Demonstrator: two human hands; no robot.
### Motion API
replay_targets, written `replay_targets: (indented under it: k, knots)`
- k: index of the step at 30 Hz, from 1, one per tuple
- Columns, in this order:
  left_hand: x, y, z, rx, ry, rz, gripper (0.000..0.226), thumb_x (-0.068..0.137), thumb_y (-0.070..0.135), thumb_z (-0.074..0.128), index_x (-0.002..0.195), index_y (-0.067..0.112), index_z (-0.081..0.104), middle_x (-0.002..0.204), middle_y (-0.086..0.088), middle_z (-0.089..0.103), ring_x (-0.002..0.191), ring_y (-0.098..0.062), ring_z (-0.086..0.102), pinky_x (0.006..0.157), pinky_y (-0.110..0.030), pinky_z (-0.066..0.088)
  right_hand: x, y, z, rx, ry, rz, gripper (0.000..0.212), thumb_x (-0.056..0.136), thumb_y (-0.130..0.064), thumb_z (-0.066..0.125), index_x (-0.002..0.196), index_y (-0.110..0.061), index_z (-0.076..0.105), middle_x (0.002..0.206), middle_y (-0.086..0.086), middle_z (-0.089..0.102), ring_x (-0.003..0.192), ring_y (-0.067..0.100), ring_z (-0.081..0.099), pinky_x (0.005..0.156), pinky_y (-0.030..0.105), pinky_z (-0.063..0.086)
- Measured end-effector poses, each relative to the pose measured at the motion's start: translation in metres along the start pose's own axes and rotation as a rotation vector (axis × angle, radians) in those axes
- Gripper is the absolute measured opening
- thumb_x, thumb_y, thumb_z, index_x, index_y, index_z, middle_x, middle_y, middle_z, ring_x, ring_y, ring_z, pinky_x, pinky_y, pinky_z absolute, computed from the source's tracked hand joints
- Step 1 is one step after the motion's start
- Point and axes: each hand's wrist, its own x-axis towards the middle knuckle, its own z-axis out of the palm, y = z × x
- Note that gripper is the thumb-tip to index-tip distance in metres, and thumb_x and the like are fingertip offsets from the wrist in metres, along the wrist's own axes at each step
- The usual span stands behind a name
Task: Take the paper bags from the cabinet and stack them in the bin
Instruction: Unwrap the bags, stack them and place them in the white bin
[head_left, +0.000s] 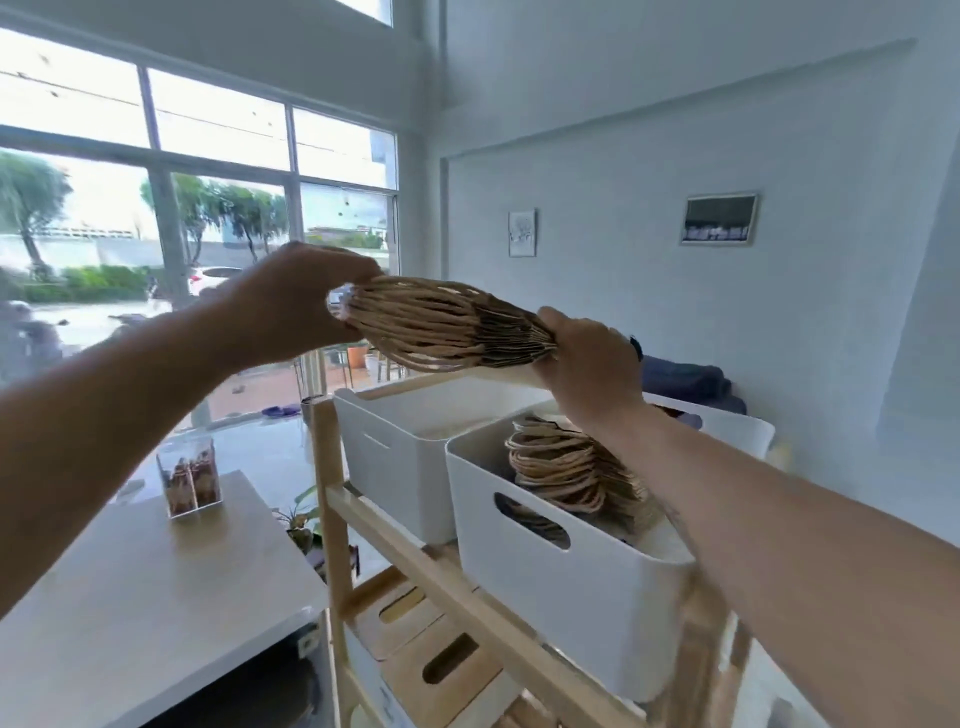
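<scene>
Landmark for this report: the near white bin (561, 597), standing on the top level of a wooden rack (457, 587).

Item 1. A bundle of paper bags (441, 322) is held in the air, clear of every surface, above the near white bin and to its left. It lies roughly level, with the twisted cord handles fanned out toward the left and the flat bag bodies pinched together at the right.

Item 2. The left hand (306, 301) grips the handle end of the bundle, fingers curled over the loops. The right hand (587, 358) clamps the opposite end, fingers wrapped round the pressed bag bodies, directly above the near white bin.

Item 3. Inside the near white bin lies a stack of paper bags (566, 467), handles uppermost and rising to about rim level.

Item 4. A second white bin (395, 467) stands just beside the near white bin, to its left and behind. Its contents cannot be told. A third white bin (737, 426) shows behind and to the right, mostly hidden by the right forearm.

Item 5. Below the near white bin, on a lower level of the rack, sit wooden boxes (415, 639) with slot handles.

Item 6. Well to the left of the near white bin stands a pale table (156, 587) bearing a clear container (189, 480) with brown contents.
</scene>
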Motion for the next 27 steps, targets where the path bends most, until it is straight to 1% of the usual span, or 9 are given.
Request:
replay_targets:
  k: [4,7,9,16,18,21,23,25,27]
  knots:
    - [-0.009,-0.059,0.054,-0.095,0.006,-0.075,0.03,0.067,-0.001,0.085,0.094,0.002,0.071,0.082,-0.005,0.071,0.07,-0.006,0.063,0.076,-0.021,0.054,0.028,0.005,0.066,0.009,-0.103,-0.035,0.015,0.092,-0.033,0.051,0.097,-0.02,0.058,0.078,0.008,0.068,0.075,0.036,0.063,0.06,0.034,0.032]
    - [-0.015,-0.09,0.089,-0.136,0.016,-0.116,0.029,0.069,0.0,0.084,0.094,0.008,0.071,0.081,-0.001,0.07,0.069,-0.015,0.065,0.074,-0.038,0.059,0.044,0.007,0.097,0.002,-0.174,-0.037,0.023,0.092,-0.037,0.05,0.108,-0.025,0.061,0.083,0.006,0.07,0.08,0.034,0.065,0.062,0.034,0.035]
    - [-0.015,-0.103,0.107,-0.146,0.012,-0.127,0.024,0.071,-0.004,0.082,0.089,0.006,0.07,0.076,-0.004,0.069,0.067,-0.021,0.066,0.069,-0.046,0.059,0.049,0.006,0.114,-0.01,-0.241,-0.027,0.019,0.092,-0.035,0.051,0.102,-0.022,0.061,0.083,0.007,0.068,0.082,0.034,0.065,0.062,0.034,0.039]
    - [-0.006,-0.119,0.154,-0.073,-0.074,-0.147,0.019,0.075,-0.003,0.077,0.088,0.007,0.068,0.078,-0.004,0.068,0.069,-0.023,0.065,0.067,-0.045,0.057,0.054,0.018,0.142,-0.099,-0.474,0.004,0.01,0.09,-0.033,0.051,0.093,-0.026,0.046,0.083,0.002,0.057,0.088,0.033,0.064,0.065,0.033,0.038]
    - [-0.002,-0.117,0.16,-0.025,-0.148,-0.174,0.021,0.078,0.003,0.077,0.096,0.007,0.067,0.088,-0.004,0.069,0.077,-0.021,0.066,0.076,-0.042,0.057,0.059,0.023,0.145,-0.068,-0.569,0.042,0.013,0.088,-0.032,0.054,0.096,-0.03,0.044,0.084,-0.001,0.051,0.086,0.029,0.061,0.067,0.033,0.039]
    - [0.006,-0.116,0.161,0.016,-0.164,-0.16,0.022,0.076,0.007,0.081,0.09,0.009,0.066,0.079,-0.001,0.067,0.071,-0.019,0.066,0.07,-0.034,0.056,0.068,0.024,0.157,0.012,-0.811,0.003,0.04,0.065,-0.053,0.063,0.101,-0.051,0.046,0.093,-0.008,0.058,0.089,0.021,0.062,0.079,0.036,0.051]
    - [0.012,-0.113,0.154,-0.004,-0.305,-0.293,0.032,0.077,0.015,0.082,0.103,0.012,0.064,0.089,0.001,0.064,0.082,-0.019,0.064,0.076,-0.031,0.052,0.073,0.02,0.156,-0.044,-0.922,-0.083,0.048,0.059,-0.049,0.073,0.103,-0.045,0.055,0.094,-0.005,0.066,0.088,0.019,0.064,0.083,0.038,0.054]
    - [0.018,-0.107,0.148,-0.003,-0.576,-0.455,0.052,0.075,0.027,0.084,0.12,0.018,0.06,0.104,0.002,0.061,0.097,-0.019,0.059,0.084,-0.03,0.047,0.075,0.01,0.154,-0.202,-1.173,-0.092,0.03,0.083,-0.031,0.07,0.109,-0.021,0.062,0.096,0.002,0.063,0.088,0.019,0.057,0.081,0.025,0.048]
    - [0.024,-0.1,0.14,-0.023,-0.785,-0.532,0.065,0.071,0.033,0.086,0.128,0.02,0.057,0.116,0.002,0.06,0.106,-0.018,0.054,0.092,-0.03,0.044,0.079,0.005,0.161,-0.274,-1.343,-0.055,0.021,0.096,-0.017,0.058,0.115,-0.007,0.058,0.1,0.011,0.061,0.085,0.018,0.05,0.067,0.009,0.041]
